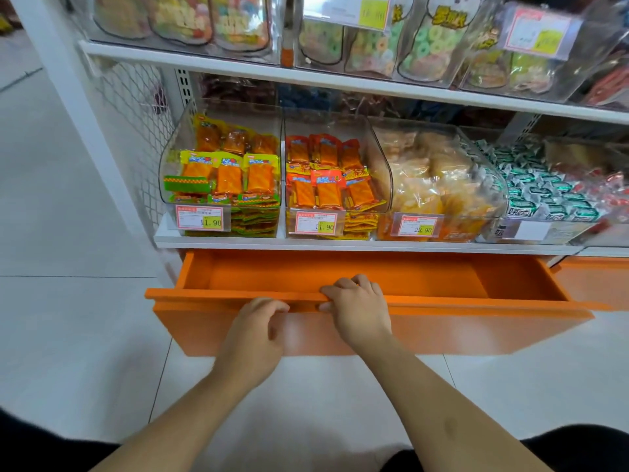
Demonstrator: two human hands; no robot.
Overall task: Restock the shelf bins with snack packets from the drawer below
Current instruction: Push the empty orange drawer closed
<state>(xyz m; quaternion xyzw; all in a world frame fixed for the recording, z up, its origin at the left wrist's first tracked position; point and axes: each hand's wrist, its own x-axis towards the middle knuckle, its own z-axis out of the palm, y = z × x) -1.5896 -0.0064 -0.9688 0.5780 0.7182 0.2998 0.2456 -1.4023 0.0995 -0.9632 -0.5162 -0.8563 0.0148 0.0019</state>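
Note:
An orange drawer point(476, 321) stands pulled out below the lowest shelf, and the part of its inside that I can see holds no packets. My right hand point(357, 304) grips the drawer's top front edge, fingers curled over the rim. My left hand point(258, 325) is at the drawer front just under that edge, fingers curled; whether it holds the rim is unclear. Above, a clear bin point(170, 172) holds yellow-green snack packets point(228, 175), and the bin beside it point(381, 172) holds orange-red packets point(326, 185).
Further right are bins of pale puffed snacks point(439, 178) and green-white wrapped sweets point(541, 192). Price tags point(200, 218) hang on the bin fronts. A white shelf point(340, 80) above carries candy jars. White floor tiles point(68, 233) spread to the left.

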